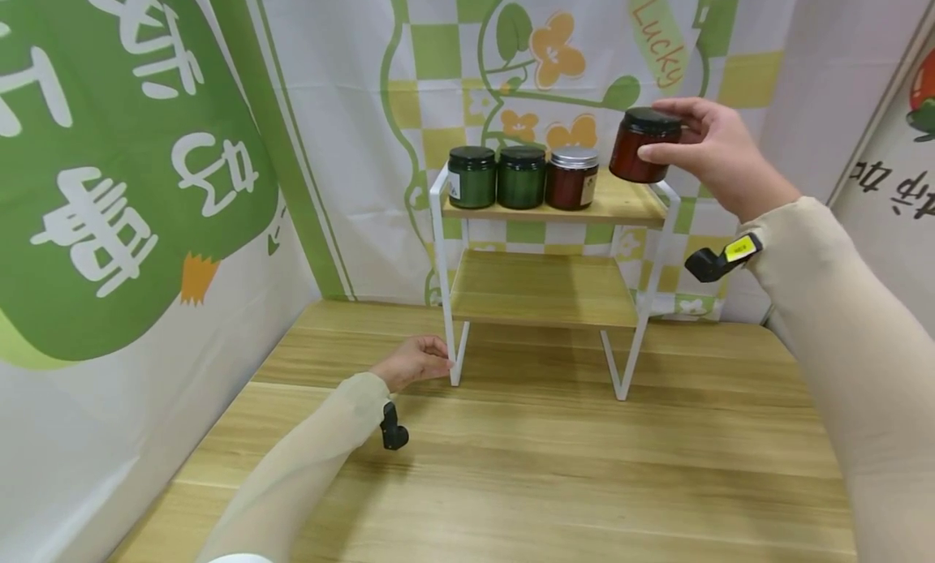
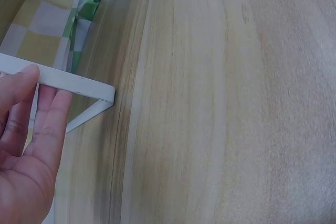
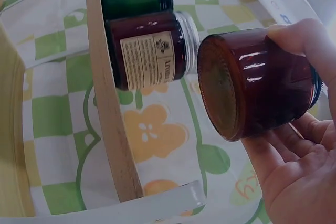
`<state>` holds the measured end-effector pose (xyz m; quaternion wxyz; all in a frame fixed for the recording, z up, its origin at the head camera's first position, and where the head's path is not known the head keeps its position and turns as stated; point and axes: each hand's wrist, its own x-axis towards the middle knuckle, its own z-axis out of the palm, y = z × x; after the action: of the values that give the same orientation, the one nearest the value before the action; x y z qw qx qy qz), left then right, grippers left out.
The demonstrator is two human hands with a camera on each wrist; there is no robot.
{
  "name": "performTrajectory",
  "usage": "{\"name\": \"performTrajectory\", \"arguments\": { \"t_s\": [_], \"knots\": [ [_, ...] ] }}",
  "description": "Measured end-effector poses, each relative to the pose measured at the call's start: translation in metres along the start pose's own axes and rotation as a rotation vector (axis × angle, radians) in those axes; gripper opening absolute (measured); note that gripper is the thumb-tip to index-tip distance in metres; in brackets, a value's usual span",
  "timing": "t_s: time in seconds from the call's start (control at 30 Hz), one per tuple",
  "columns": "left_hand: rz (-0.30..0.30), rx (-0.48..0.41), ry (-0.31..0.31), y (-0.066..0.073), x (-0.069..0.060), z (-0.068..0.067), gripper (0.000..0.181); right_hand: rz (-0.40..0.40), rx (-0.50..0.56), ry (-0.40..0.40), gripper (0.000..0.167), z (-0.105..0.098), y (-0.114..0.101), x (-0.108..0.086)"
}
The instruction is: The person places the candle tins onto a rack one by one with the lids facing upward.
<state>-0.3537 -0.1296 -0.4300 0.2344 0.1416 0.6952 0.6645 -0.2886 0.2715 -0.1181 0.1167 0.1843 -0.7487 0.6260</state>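
Note:
Between its thumb and fingers, my right hand (image 1: 719,153) grips a brown glass jar (image 1: 634,153) with a black lid. This jar is raised above the right end of a two-tier wooden shelf (image 1: 621,199) with a white metal frame. In the right wrist view the jar (image 3: 262,82) tilts, its base showing. On the top board stand two green jars (image 1: 473,182) (image 1: 521,182) with black lids, then a brown jar (image 1: 568,186) with a silver lid and a paper label. Low on the left, my left hand (image 1: 415,363) pinches the shelf's white front leg (image 2: 79,83).
The shelf stands on a wood-grain table (image 1: 511,466). Behind it hangs a checked, flowered curtain (image 1: 438,52). A white and green printed cloth (image 1: 241,247) closes off the left side, and another printed cloth (image 1: 876,141) hangs at the right. The lower board (image 1: 544,287) sits below the jars.

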Motion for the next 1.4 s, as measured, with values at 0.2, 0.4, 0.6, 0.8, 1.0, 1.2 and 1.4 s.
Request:
{"name": "performTrajectory", "arguments": {
  "t_s": [0.2, 0.4, 0.6, 0.8, 1.0, 1.2, 1.4],
  "knots": [
    [-0.003, -0.003, 0.003, -0.002, 0.001, 0.0, 0.014, 0.016, -0.04, 0.017, 0.068, -0.002, 0.007, 0.007],
    [-0.006, -0.008, 0.001, -0.003, 0.002, 0.0, 0.013, 0.037, -0.146, 0.024, 0.064, -0.003, 0.013, 0.01],
    [-0.004, 0.0, 0.005, -0.003, 0.002, 0.001, 0.013, 0.063, -0.195, 0.019, 0.066, -0.001, 0.017, 0.011],
    [-0.003, -0.012, 0.005, -0.001, 0.002, 0.002, 0.014, 0.094, -0.234, 0.015, 0.064, 0.0, 0.019, 0.013],
    [0.001, -0.017, 0.004, -0.001, 0.002, 0.002, 0.015, 0.099, -0.256, -0.006, 0.065, 0.0, 0.022, 0.015],
    [-0.002, -0.017, 0.003, -0.001, 0.001, 0.001, 0.014, 0.112, -0.286, -0.027, 0.067, 0.001, 0.024, 0.019],
    [0.002, -0.014, 0.003, 0.0, 0.0, 0.001, 0.014, 0.14, -0.334, -0.048, 0.068, 0.002, 0.024, 0.021]
  ]
}}
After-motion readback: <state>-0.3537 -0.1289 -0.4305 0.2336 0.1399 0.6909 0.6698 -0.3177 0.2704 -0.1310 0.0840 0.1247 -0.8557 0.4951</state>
